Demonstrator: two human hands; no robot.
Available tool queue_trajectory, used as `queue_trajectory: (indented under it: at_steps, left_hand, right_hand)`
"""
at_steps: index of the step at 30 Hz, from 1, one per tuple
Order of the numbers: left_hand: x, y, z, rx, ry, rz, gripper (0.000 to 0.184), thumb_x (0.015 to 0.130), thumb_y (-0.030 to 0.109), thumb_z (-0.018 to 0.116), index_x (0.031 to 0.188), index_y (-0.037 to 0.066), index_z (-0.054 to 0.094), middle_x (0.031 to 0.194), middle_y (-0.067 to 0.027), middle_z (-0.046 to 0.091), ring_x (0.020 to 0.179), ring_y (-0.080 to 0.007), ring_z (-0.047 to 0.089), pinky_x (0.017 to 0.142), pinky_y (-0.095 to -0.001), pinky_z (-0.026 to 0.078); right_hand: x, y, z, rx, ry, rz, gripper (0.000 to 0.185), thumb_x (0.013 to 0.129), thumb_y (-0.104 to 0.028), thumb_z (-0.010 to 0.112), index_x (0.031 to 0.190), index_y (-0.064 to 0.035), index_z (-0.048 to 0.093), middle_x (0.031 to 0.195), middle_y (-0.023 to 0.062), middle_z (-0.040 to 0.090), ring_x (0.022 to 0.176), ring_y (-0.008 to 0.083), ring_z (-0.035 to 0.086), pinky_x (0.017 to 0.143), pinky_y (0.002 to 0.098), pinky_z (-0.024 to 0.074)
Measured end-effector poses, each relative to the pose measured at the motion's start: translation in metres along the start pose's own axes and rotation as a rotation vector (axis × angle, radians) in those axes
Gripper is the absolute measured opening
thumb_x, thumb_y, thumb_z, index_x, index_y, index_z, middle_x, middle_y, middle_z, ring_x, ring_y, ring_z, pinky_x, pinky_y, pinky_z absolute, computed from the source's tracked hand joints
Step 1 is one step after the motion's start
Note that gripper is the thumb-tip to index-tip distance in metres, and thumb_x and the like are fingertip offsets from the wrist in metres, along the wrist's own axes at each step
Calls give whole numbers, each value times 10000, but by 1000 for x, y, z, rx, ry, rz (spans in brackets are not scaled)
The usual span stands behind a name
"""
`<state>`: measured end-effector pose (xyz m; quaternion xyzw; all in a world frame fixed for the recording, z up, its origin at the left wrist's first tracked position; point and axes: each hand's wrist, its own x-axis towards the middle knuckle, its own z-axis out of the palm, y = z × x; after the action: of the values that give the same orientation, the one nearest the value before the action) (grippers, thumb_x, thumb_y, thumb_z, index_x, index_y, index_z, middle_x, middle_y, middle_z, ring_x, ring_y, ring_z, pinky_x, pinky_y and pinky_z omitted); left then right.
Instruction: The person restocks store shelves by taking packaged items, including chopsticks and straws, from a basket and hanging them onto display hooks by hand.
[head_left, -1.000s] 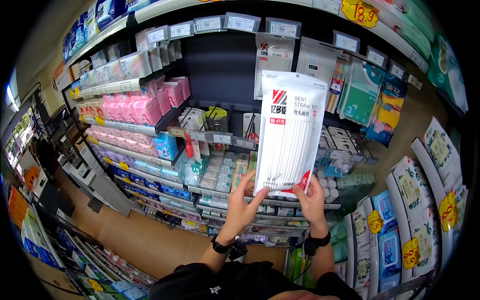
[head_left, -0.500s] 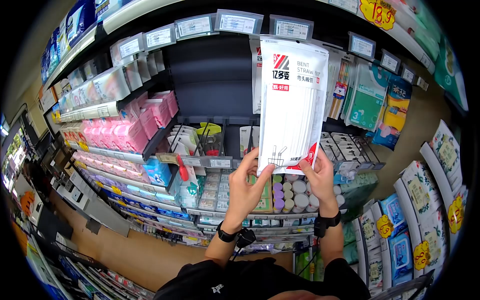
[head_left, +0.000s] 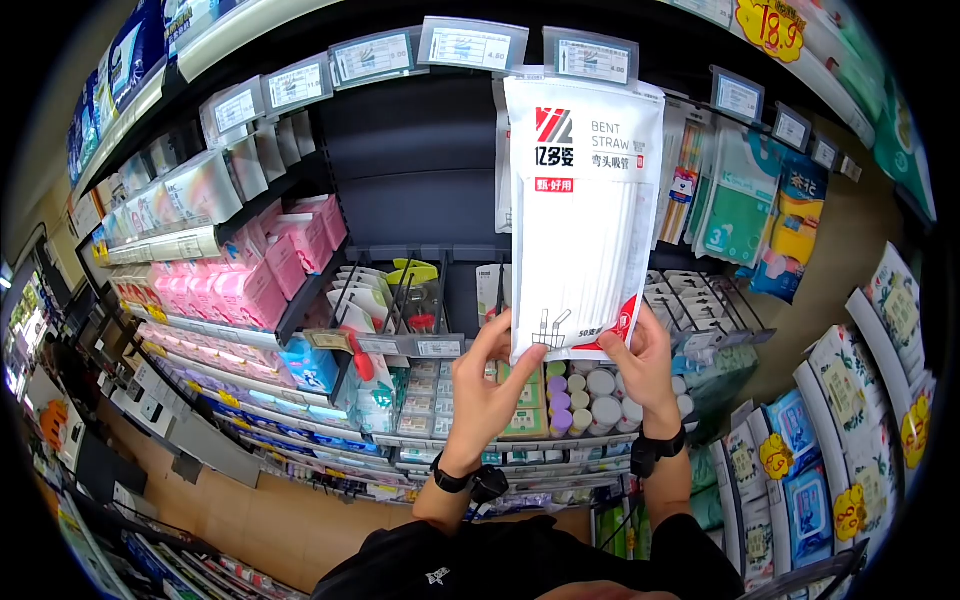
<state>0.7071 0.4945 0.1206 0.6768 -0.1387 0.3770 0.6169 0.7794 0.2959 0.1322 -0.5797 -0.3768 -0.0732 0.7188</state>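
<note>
A white pack of bent straws [head_left: 580,220] is held upright in front of the hanging rack, its printed front facing me. My left hand [head_left: 492,375] pinches its lower left corner, thumb on the front. At the lower right corner my right hand [head_left: 645,362] grips it the same way, thumb over the red patch. The pack's top edge reaches up to the price tags [head_left: 590,58] on the shelf rail. Partly hidden behind it hangs another white pack [head_left: 502,170].
Pink tissue packs [head_left: 225,290] fill the shelves on the left. Green gloves packs [head_left: 740,200] hang to the right. Below are jars with white and purple lids [head_left: 603,383]. Blue wipes packs [head_left: 805,500] stand lower right. Hooks with a red-handled item [head_left: 360,355] stick out left of my hands.
The straw pack appears slightly larger and a little lower, its top shifted left. Both hands keep their hold on its lower corners. The view has shifted slightly.
</note>
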Motion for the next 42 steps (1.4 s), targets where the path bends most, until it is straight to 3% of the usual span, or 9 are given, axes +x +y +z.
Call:
queue_trajectory:
  at_steps: [18,30,36,38,40,42]
  left_hand:
    - [10,14,1,5,5,-10,462,888,77,758,1320,28,605,945,-84,742,813,-102,678,721,-246,503]
    - [2,28,-7,18,-5,16,448,871,53,770,1281,-23,606,921,-85,746,788,-98,668,726,-245,507]
    - [11,43,-6,117,38,75,487,852,38,763,1293,-24,565,1051,-118,703,870,-143,652,744,-275,511]
    - [21,49,-9,143,135,242,484,859,38,734,1297,-15,534,1157,-137,656,937,-169,636,781,-287,505]
    - [37,67,-11,8,30,259,444,903,55,672,1307,-28,506,1245,-155,614,963,-178,637,813,-288,496]
    - [57,91,-6,-100,-76,242,493,1014,345,550,1335,-21,470,1344,-210,567,977,-192,653,851,-283,483]
  right_hand:
    - [11,-2,9,38,47,-19,381,993,-20,599,1347,78,500,1241,119,642,1091,120,617,942,277,502]
    - [3,-13,11,14,21,-44,376,973,-16,613,1324,82,520,1220,121,651,1081,118,616,929,271,496]
    - [2,-21,13,68,69,-22,356,975,-19,611,1306,85,529,1194,117,663,1055,110,621,919,263,492]
    - [1,-19,10,51,61,-17,356,975,-19,611,1306,85,530,1195,117,663,1057,110,620,921,263,491]
    - [0,-18,8,33,56,-13,356,975,-19,611,1306,85,531,1197,117,663,1059,110,620,924,262,489]
    - [-1,-18,7,18,59,-31,356,975,-20,614,1306,82,533,1198,117,663,1060,112,620,928,265,489]
